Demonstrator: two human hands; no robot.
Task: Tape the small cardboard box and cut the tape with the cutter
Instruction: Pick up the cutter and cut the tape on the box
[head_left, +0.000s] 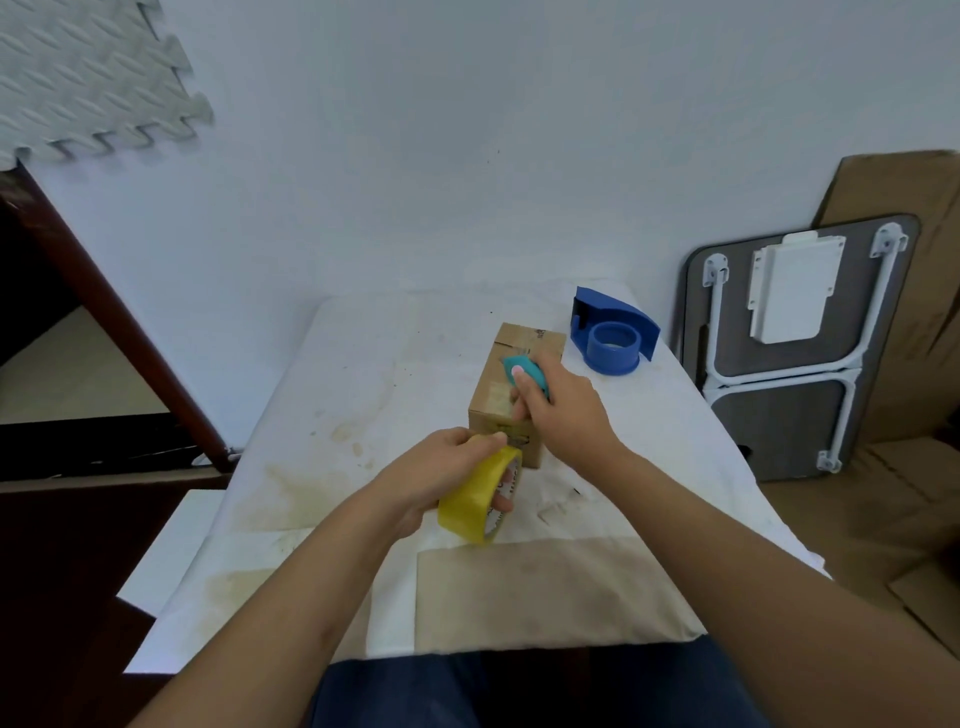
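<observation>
Yellow tape roll (480, 496), gripped by left hand (441, 475); teal cutter (527, 371), clasped in right hand (561, 410), over cardboard box (511, 374): keep tape taut, blade apparently near strip.

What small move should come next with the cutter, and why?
Probably bring the teal cutter in the right hand down to the box's near edge to cut the tape: the left hand holds the yellow roll right there.

One box (511, 374), one tape roll (475, 501) (yellow), one cutter (530, 371)
</observation>
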